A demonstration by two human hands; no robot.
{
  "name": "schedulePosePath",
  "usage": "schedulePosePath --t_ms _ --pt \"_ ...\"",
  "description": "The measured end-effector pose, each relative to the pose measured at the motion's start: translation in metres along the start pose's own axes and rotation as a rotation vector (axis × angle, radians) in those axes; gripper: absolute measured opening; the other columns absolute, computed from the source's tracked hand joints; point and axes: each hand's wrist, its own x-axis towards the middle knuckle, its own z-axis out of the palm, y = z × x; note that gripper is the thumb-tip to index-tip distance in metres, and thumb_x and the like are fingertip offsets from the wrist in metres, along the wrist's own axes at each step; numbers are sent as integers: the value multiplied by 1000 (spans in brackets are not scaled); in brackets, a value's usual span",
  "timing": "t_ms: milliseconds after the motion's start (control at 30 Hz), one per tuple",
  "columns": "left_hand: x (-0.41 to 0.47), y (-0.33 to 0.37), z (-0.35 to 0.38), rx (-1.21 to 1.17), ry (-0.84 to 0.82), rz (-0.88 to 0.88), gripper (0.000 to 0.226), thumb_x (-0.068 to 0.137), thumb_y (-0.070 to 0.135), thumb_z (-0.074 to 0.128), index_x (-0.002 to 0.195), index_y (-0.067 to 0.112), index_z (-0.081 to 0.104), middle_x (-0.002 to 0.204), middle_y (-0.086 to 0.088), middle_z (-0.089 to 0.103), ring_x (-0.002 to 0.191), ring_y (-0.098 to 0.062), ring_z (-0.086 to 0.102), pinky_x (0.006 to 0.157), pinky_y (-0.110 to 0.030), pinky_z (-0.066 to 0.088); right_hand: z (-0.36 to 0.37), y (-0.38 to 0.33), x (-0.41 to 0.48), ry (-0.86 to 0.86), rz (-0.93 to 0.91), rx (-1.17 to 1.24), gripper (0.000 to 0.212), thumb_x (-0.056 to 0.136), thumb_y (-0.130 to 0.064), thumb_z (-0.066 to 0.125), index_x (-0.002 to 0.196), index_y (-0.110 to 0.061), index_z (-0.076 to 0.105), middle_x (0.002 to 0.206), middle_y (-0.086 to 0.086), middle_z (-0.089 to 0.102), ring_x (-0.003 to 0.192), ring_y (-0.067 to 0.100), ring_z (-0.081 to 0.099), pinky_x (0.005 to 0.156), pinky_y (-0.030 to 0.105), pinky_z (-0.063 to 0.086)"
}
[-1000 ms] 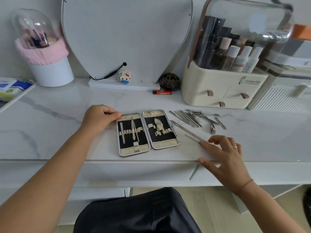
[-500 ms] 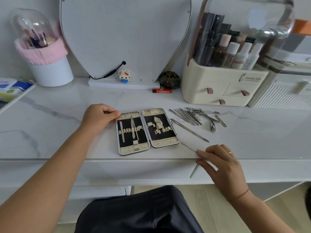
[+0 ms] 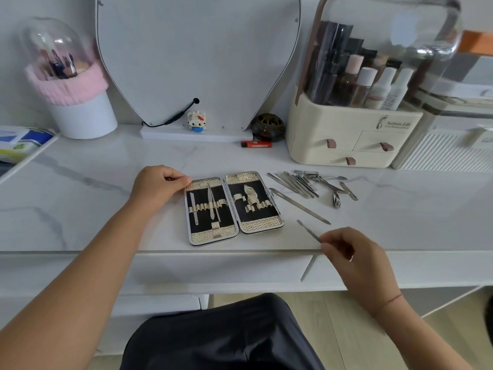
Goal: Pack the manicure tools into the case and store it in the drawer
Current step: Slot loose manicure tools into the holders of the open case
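The manicure case (image 3: 234, 208) lies open and flat on the marble top, with black lining and gold mesh ends. Its left half holds three slim tools under elastic loops. My left hand (image 3: 157, 184) rests at the case's upper left corner, fingers curled, thumb and fingertips touching its edge. My right hand (image 3: 346, 252) pinches one end of a thin metal tool (image 3: 308, 231) at the table's front edge, right of the case. A long nail file (image 3: 298, 205) lies beside the case. A heap of loose metal tools (image 3: 309, 182) with a nail clipper (image 3: 336, 201) sits further right.
A cream cosmetics organiser (image 3: 352, 145) with small drawers stands at the back right, a heart-shaped mirror (image 3: 197, 60) at the back centre, a pink-trimmed brush holder (image 3: 80, 102) back left. A red lighter (image 3: 256, 144) and a dark round ornament (image 3: 267, 126) lie near the mirror. A drawer front (image 3: 218, 268) runs below the tabletop.
My right hand drew back from the long file to the table's front edge and picked up the thin tool, whose far end now points up-left. My left hand stayed at the case.
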Motion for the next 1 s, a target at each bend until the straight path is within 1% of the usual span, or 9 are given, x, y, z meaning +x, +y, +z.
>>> schedulePosePath --t_ms 100,233,333,433,567,700,800,900,1000 --pt "0 0 0 -15 6 -7 13 77 26 73 84 16 74 83 1 69 78 -12 59 70 -25 38 -3 -20 18 -144 196 340 13 85 -4 62 81 -15 67 66 -6 62 55 0 51 56 10 42" --pt "0 1 -2 0 -10 -10 12 77 29 73 81 17 74 82 4 69 78 -11 60 69 -24 39 9 -52 55 -341 227 578 8 86 -5 60 82 -7 66 60 -3 53 54 8 41 56 19 37" --pt "1 1 -3 1 -22 -8 13 77 32 73 80 19 73 83 3 69 82 -13 62 72 -27 40 29 -75 92 -448 154 508 13 87 -14 62 81 -4 67 57 2 47 52 11 37 53 21 34" --pt "1 3 -5 -69 -40 -3 27 79 46 66 83 20 73 87 3 70 85 -15 62 74 -29 44 56 -96 126 -498 103 344 16 85 -24 65 83 -9 70 54 -4 51 48 8 41 54 21 39" --pt "-5 5 -12 -284 -117 10 51 67 66 58 87 22 73 94 6 72 94 -9 63 84 -26 44 92 -114 152 -493 25 246 16 85 -30 65 88 -16 71 67 -5 61 63 8 52 61 20 41" --pt "-4 3 -15 -402 -140 4 18 77 39 68 79 22 73 83 8 73 79 3 63 71 -9 41 118 -125 162 -506 -46 181 16 86 -28 62 87 -14 70 67 -1 59 62 13 48 62 25 44" --pt "0 0 -13 -408 -135 -1 9 78 27 71 83 21 75 77 8 73 72 2 62 69 -11 43 126 -126 164 -514 -26 215 16 87 -25 62 85 -11 69 62 -2 57 54 10 45 56 22 42" --pt "1 -1 -12 -396 -157 -12 9 77 27 73 81 20 75 79 3 73 75 -6 62 76 -21 45 129 -126 165 -549 153 573 13 86 -19 65 84 -7 68 64 1 62 53 8 49 55 20 45" --pt "-1 -1 -12 -379 -204 2 10 75 27 74 79 18 75 76 2 72 71 -5 60 75 -21 44 133 -129 168 -551 291 880 7 86 -11 63 85 -5 67 68 4 64 56 8 56 57 18 49"
